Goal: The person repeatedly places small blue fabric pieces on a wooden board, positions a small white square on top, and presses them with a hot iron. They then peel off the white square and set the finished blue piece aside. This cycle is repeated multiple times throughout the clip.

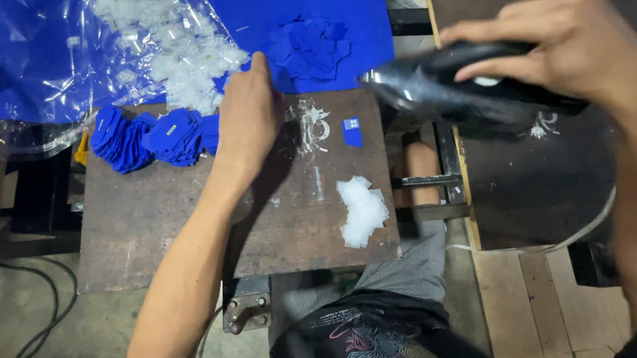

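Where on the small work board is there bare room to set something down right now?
Bare room: the near left part of the board, under the blue patch stack and left of the left hand's forearm; also the strip between the single blue piece and the white pieces. Crowded along the far edge: plastic bag, blue pile.

Clear plastic bag point(70, 64) of white pieces, top left; small blue label point(352, 132) mid-table.
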